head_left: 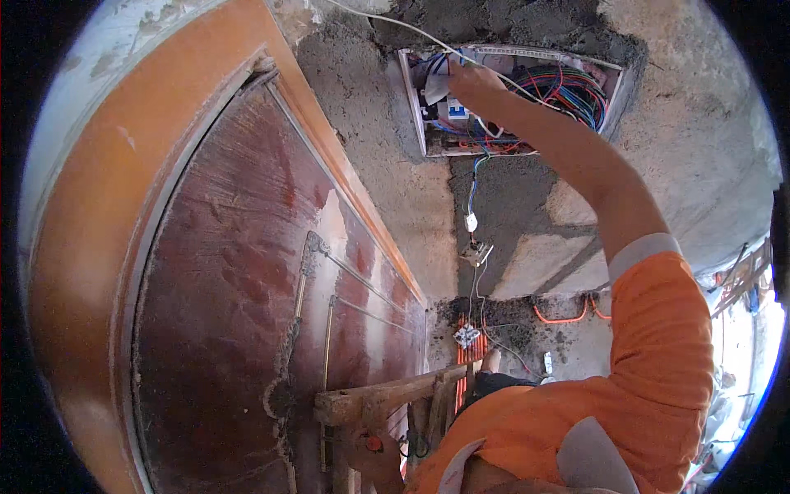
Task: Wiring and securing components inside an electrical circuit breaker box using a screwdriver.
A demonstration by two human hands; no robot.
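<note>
My right hand (477, 89) reaches up into an open wall-mounted electrical box (415, 123), its fingers bent and closed at the left part. Beside the fingers is a pale grey-white piece (437, 87); what the hand grips is not clear. Just below it sits a white-and-blue circuit breaker (457, 109). Coiled red, green, blue and black wires (576, 89) fill the box's right side. A white cable (395, 23) passes in front of my hand. At the bottom, a brown shape by the wooden frame seems to be my left hand (374, 468); its fingers cannot be made out.
On the left stands a dark red door (230, 272) in an orange frame (90, 214). A wooden ladder-like frame (387, 395) is under me. Blue wires (473, 185) hang from the box to a white connector (471, 222). Orange conduits (568, 316) run low along the wall.
</note>
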